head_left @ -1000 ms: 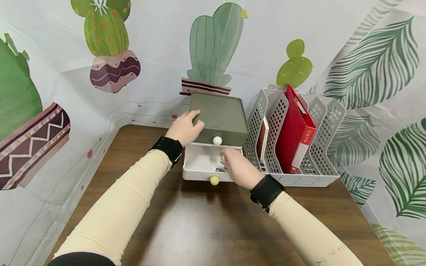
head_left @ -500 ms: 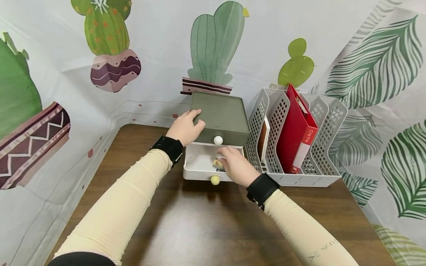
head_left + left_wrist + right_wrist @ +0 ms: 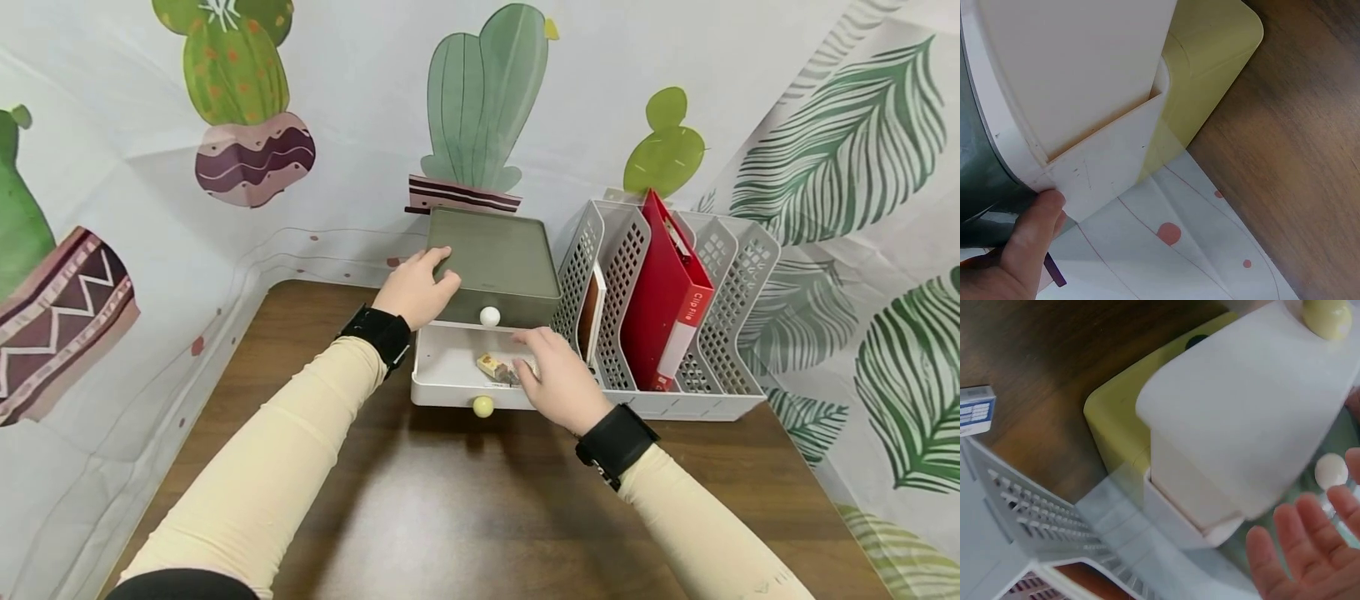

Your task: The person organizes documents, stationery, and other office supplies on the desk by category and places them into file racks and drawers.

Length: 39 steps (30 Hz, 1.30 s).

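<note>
A small drawer unit (image 3: 495, 250) with a dark green top stands against the wall. Its white middle drawer (image 3: 450, 393), with a yellow ball knob (image 3: 483, 407), is pulled out. Inside lies a small yellow packet (image 3: 491, 365) beside a greyish small item (image 3: 507, 377). My left hand (image 3: 416, 287) rests on the unit's top left edge, its fingers reaching down the side in the left wrist view. My right hand (image 3: 562, 379) hovers over the drawer's right side, fingers spread and apart, holding nothing. A white ball knob (image 3: 490, 317) sits on the green upper drawer.
A grey perforated file rack (image 3: 622, 292) stands right beside the unit, holding a red clip file (image 3: 667, 308) and a thin white-edged board (image 3: 594, 317). A blue and white box (image 3: 975, 409) lies by the rack on the wooden table (image 3: 465, 517).
My right hand has let go of the yellow packet, which now lies in the drawer, and has drawn back to the right with its fingers opening. The left hand stays in place.
</note>
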{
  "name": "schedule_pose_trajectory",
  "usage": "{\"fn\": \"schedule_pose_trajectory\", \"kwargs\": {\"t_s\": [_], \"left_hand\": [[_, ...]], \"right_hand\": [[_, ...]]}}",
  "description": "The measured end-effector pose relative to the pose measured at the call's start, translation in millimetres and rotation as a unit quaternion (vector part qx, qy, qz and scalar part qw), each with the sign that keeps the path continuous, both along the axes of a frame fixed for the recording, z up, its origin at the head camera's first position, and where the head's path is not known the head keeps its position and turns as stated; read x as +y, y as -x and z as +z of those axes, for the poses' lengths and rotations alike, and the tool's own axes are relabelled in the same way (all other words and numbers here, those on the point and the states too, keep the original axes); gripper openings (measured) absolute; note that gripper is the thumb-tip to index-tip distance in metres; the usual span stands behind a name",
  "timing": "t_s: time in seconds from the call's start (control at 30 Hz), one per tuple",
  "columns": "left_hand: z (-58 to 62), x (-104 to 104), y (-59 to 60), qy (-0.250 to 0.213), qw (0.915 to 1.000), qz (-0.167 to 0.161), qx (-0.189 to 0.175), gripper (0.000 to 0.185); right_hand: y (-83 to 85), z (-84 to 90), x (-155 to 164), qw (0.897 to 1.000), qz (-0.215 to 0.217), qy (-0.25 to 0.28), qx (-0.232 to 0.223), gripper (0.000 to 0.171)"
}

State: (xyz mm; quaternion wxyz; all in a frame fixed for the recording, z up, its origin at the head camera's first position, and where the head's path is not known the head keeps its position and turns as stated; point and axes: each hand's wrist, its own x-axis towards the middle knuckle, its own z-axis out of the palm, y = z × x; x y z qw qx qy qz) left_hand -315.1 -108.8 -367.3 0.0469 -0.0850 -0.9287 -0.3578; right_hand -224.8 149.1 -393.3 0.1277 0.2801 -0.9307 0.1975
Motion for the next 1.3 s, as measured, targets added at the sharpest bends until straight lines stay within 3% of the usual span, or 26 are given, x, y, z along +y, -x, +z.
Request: {"fn": "schedule_pose_trajectory", "kwargs": {"t_s": [0.2,0.37,0.73,0.97,1.3], "left_hand": [[0.0,1.5,-0.1,0.001,1.0000,-0.004,0.000,0.067],[-0.3,-1.1,-1.0,0.000,1.0000,-0.003,0.001,0.067],[-1.8,-1.6,2.6,-0.001,1.0000,-0.003,0.001,0.067],[-3.1,0.4,3.7,0.004,1.0000,-0.004,-0.002,0.067],[-2.8,0.2,3.2,0.001,1.0000,-0.004,0.000,0.067]], "right_hand": [[-14.2,-6.0,25.7,0.998,-0.063,0.011,0.019,0.039],[-24.4,-25.7,43.7,0.996,-0.089,0.006,0.009,0.047],[-33.1,-70.2,58.5,0.987,-0.097,-0.097,-0.080,0.056],[-28.8,-82.8,63.4,0.982,-0.107,-0.110,-0.109,0.054],[-22.0,-87.2,65.3,0.979,-0.102,-0.123,-0.130,0.055]]}}
